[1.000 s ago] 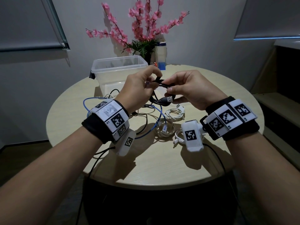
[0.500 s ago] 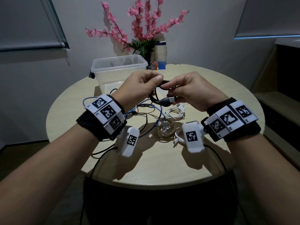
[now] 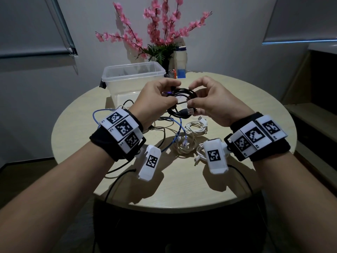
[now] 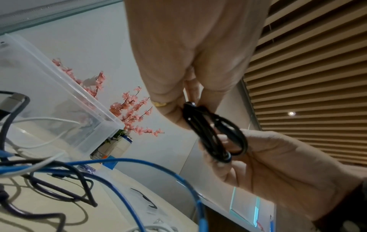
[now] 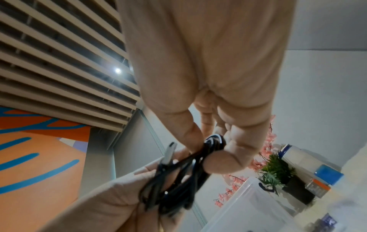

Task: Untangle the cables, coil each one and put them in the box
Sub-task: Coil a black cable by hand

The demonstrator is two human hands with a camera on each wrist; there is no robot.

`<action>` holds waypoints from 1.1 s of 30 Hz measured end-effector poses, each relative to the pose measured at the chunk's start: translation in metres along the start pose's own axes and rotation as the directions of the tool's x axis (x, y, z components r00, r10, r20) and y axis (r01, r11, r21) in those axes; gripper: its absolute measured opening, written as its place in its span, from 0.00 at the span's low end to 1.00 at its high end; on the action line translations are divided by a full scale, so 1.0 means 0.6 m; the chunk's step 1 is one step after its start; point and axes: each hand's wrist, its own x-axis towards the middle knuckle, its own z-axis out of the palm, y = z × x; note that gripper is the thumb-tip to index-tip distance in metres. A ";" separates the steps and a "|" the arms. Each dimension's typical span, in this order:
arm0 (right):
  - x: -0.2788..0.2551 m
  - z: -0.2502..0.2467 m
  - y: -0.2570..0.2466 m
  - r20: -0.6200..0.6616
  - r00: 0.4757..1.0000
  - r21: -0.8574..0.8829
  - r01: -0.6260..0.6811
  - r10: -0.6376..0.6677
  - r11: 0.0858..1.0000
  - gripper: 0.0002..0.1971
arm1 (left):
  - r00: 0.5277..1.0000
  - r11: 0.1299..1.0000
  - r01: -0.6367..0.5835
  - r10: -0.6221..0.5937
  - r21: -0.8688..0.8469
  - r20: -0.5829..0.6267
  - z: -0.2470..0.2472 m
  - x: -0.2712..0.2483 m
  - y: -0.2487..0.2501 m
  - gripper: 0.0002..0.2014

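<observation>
Left grip (image 3: 156, 99) pinches black cable coil (image 3: 182, 99) | right grip (image 3: 209, 103) pinches same coil | no legible writing

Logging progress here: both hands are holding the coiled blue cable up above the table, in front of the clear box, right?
Not quite: the coil held by the left hand and right hand is the black cable, as the head view shows. The blue cable lies on the table. The clear box is beyond the hands.
</observation>
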 end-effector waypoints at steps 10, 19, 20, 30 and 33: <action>-0.004 0.015 -0.006 0.013 1.000 -0.103 0.005 -0.003 0.995 0.16 | 0.996 0.986 -0.085 0.081 0.140 0.041 0.008 -0.009 -0.003 0.23; -0.002 -0.001 -0.013 0.030 0.999 0.036 -0.021 0.020 0.999 0.18 | 0.997 0.987 -0.024 0.035 -0.157 0.069 0.002 -0.012 0.005 0.17; -0.003 -0.002 -0.014 0.041 0.999 0.048 -0.023 0.021 0.999 0.18 | 0.998 0.982 -0.005 0.017 -0.188 0.060 0.001 -0.011 0.004 0.15; -0.007 -0.019 -0.011 -0.003 0.995 -0.093 -0.104 0.104 0.990 0.09 | 0.977 0.969 0.189 -0.170 -0.159 0.128 0.003 -0.008 0.006 0.09; -0.006 -0.031 -0.007 -0.044 0.987 -0.161 -0.160 0.155 0.974 0.09 | 0.959 0.970 0.241 -0.242 0.022 0.151 0.007 -0.010 0.002 0.02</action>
